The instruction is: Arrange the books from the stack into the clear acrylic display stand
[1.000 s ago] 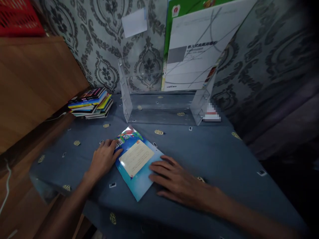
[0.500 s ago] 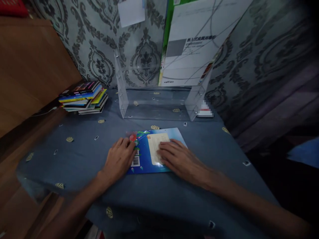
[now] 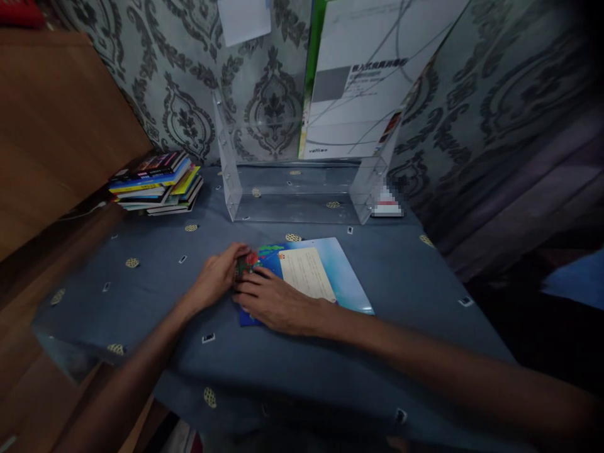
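A thin blue book [image 3: 352,277] lies flat on the table, with a cream text panel and a red and green picture at its left side. My left hand [image 3: 217,274] is at the book's left edge, its fingers curled over the upper left corner. My right hand [image 3: 278,302] rests palm down across the lower left part of the book, fingers stretched toward the left edge. It hides the barcode and part of the cover.
A clear acrylic rack [image 3: 292,207] stands behind the book. A stack of books [image 3: 155,182] is at the back left. A pixelated white object [image 3: 387,204] sits right of the rack. A large white printed sheet [image 3: 349,94] is against the patterned wall. The patterned tablecloth [image 3: 141,302] covers the table.
My right hand has slid left across the book from the cream panel to the left edge. My left hand has shifted slightly up and left toward the corner.
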Available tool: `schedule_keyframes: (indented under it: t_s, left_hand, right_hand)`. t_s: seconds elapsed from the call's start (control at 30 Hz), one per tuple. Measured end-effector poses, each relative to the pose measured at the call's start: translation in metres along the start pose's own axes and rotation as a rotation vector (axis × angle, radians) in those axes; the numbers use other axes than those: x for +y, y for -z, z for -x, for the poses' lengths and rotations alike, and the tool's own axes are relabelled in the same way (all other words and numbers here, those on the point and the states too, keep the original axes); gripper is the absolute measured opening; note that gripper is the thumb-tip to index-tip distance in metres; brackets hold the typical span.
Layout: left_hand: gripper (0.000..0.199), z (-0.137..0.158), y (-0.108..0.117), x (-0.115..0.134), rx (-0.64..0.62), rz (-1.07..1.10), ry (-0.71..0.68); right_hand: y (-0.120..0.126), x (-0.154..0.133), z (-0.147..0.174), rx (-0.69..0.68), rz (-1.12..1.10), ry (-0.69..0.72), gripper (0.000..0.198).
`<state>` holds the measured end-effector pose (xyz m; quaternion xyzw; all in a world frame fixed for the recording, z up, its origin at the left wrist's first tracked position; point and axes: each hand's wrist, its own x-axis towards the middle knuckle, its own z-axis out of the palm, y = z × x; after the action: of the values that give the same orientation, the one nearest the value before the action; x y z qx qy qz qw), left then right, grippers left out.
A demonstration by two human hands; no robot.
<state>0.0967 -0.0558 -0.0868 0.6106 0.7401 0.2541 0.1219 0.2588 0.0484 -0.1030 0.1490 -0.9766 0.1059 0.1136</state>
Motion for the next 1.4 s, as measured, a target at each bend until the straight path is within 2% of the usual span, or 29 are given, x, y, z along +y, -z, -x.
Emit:
schedule_keyframes:
  t_s: [0.13, 0.27, 0.43, 0.57, 0.67, 0.77, 0.93, 1.1, 1.27, 1.4]
  left_hand:
    - [0.044, -0.004, 0.008, -0.003, -0.006, 0.087, 0.042]
    - [0.046, -0.003, 0.006, 0.001, 0.014, 0.096, 0.069]
    - [0.046, -0.003, 0.005, 0.003, 0.036, 0.049, 0.062]
    - [0.046, -0.003, 0.005, 0.007, 0.021, -0.014, 0.077]
    - [0.046, -0.002, 0.004, 0.011, -0.003, -0.088, 0.090]
    - [0.043, -0.001, 0.001, 0.014, -0.006, -0.149, 0.084]
    - [0.038, 0.004, -0.012, 0.021, 0.030, -0.338, 0.053]
    - [0.046, 0.010, -0.024, 0.022, 0.007, -0.460, -0.057]
    - [0.046, 0.006, -0.019, 0.019, -0.044, -0.481, -0.090]
    - [0.044, 0.025, -0.013, 0.042, -0.046, -0.626, -0.121]
  right_hand:
    - [-0.005, 0.004, -0.003, -0.007, -0.061, 0.073, 0.027]
    - [-0.001, 0.023, 0.004, 0.030, -0.102, 0.039, 0.035]
    - [0.008, 0.058, 0.032, 0.051, -0.125, -0.190, 0.042]
    - [0.013, 0.084, 0.071, 0.072, -0.114, -0.393, 0.045]
    - [0.018, 0.093, 0.097, 0.079, -0.093, -0.497, 0.048]
    - [0.022, 0.089, 0.113, 0.088, -0.064, -0.563, 0.052]
    - [0.021, 0.067, 0.124, 0.088, 0.029, -0.648, 0.056]
    - [0.015, 0.041, 0.137, 0.108, 0.062, -0.570, 0.053]
    - [0.012, 0.029, 0.139, 0.079, 0.093, -0.584, 0.058]
    - [0.010, 0.018, 0.139, 0.091, 0.178, -0.649, 0.057]
